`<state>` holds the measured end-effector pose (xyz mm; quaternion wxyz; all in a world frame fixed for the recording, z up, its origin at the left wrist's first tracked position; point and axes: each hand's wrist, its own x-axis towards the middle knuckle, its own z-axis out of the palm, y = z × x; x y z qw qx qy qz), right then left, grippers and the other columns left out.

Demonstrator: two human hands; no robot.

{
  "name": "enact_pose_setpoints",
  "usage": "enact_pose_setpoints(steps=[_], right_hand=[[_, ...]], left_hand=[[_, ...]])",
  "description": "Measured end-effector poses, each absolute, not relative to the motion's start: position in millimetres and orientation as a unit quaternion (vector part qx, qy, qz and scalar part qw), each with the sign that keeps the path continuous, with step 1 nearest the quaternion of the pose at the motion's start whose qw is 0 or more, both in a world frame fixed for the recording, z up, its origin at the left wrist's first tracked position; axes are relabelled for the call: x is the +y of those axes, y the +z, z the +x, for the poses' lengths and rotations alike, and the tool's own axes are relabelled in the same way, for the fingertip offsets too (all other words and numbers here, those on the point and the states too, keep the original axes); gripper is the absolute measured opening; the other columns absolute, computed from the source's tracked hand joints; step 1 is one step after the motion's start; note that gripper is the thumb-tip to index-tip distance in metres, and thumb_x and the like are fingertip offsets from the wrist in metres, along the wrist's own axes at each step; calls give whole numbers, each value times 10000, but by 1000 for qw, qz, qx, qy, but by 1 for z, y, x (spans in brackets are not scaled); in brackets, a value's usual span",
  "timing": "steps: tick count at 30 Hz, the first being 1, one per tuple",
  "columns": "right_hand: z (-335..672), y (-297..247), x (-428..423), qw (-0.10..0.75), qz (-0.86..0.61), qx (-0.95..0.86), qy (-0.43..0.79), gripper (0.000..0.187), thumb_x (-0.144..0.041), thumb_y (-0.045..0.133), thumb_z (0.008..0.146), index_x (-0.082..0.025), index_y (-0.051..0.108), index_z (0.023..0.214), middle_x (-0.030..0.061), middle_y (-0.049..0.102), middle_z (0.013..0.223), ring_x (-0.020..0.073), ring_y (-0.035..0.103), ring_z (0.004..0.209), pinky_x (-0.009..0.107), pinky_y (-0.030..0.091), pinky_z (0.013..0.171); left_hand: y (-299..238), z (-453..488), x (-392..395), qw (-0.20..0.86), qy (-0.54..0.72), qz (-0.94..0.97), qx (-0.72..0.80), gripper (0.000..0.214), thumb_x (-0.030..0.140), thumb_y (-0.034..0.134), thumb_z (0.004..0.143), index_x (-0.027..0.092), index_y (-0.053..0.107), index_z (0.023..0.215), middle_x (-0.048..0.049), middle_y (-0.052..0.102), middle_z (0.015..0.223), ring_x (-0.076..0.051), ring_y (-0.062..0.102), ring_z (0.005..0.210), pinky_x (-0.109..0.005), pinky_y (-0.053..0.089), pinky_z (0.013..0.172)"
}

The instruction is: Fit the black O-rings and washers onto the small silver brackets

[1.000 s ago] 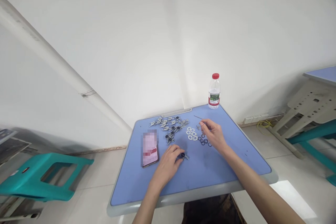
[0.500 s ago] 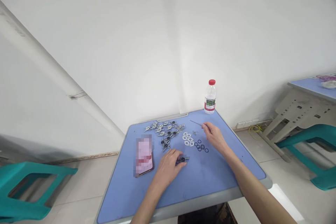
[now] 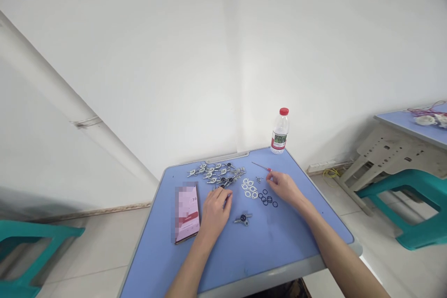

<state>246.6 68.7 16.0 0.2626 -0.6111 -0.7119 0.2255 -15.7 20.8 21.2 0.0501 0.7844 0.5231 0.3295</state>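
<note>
Blue desk (image 3: 265, 260): left hand (image 3: 216, 209) curled by metal parts (image 3: 216, 172), grip unclear; right hand (image 3: 284, 186) open.

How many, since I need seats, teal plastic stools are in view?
2: the left stool, cut off by the frame, and the right stool, by the far desk. More may be out of view.

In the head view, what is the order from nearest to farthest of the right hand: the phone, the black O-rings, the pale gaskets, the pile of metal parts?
From the right hand:
1. Black O-rings, just below and left of it.
2. Pale gaskets, further left.
3. Pile of metal parts, left of the gaskets.
4. Phone, farthest left.
</note>
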Motion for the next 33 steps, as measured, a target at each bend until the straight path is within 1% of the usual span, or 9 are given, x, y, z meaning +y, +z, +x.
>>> enact_pose_setpoints(steps=[3, 8, 14, 17, 21, 25, 29, 31, 33], right_hand=[[244, 17, 67, 244, -613, -717, 225, 154, -214, 482, 829, -193, 633, 840, -28, 550, 586, 131, 492, 546, 233, 310, 554], [240, 18, 65, 230, -605, -730, 221, 151, -213, 485, 846, -196, 635, 837, -32, 544, 566, 127, 487, 532, 228, 308, 549], [238, 17, 63, 227, -594, -740, 219, 148, -211, 485, 859, -202, 633, 858, -29, 562, 582, 130, 503, 540, 226, 312, 548], [237, 17, 63, 225, -592, -742, 221, 148, -208, 486, 860, -199, 633, 859, -26, 569, 585, 132, 509, 541, 228, 316, 551], [234, 19, 61, 228, -581, -749, 221, 153, -215, 483, 864, -202, 636, 861, -34, 544, 564, 130, 487, 524, 229, 319, 552], [224, 19, 58, 239, -557, -765, 219, 177, -249, 469, 887, -204, 639, 874, -40, 530, 549, 127, 463, 503, 225, 319, 534], [211, 19, 60, 212, -537, -799, 170, 230, -254, 424, 927, -203, 645, 968, -19, 604, 604, 138, 532, 540, 225, 343, 549], [203, 20, 66, 196, -533, -810, 147, 249, -236, 416, 934, -200, 641, 1035, 4, 659, 681, 153, 589, 606, 233, 363, 581], [195, 22, 73, 188, -525, -819, 134, 260, -225, 429, 935, -203, 627, 1102, 31, 702, 800, 175, 637, 715, 242, 385, 630]], left_hand=[[21, -15, 17, 45, 314, 794, 518, 163, 160, 462, 926, 206, 611, 880, -22, 637, 813, -185, 575, 748, -332, 393, 733], [21, -8, 12, 70, 286, 819, 492, 168, 140, 473, 915, 198, 607, 831, -11, 649, 780, -171, 567, 699, -337, 384, 735], [20, -6, 13, 84, 267, 834, 476, 164, 168, 488, 922, 201, 593, 800, 0, 637, 759, -157, 540, 675, -331, 375, 747], [18, -7, 15, 76, 269, 831, 480, 204, 181, 495, 919, 192, 548, 722, 7, 602, 704, -146, 511, 636, -323, 364, 731], [15, -7, 17, 57, 276, 829, 483, 315, 209, 491, 920, 187, 452, 609, 19, 528, 612, -128, 448, 568, -313, 345, 690], [17, -9, 18, 45, 279, 827, 486, 362, 222, 420, 955, 193, 419, 594, 15, 506, 591, -133, 431, 557, -312, 332, 670], [22, -12, 17, 54, 287, 821, 491, 353, 246, 378, 982, 200, 435, 637, 2, 539, 640, -147, 468, 596, -316, 344, 690], [24, -13, 17, 58, 298, 814, 494, 347, 246, 371, 987, 200, 445, 651, -1, 554, 657, -149, 482, 608, -316, 349, 701], [24, -14, 18, 61, 304, 811, 497, 344, 243, 370, 988, 199, 452, 657, -2, 561, 666, -149, 490, 613, -314, 350, 704]])
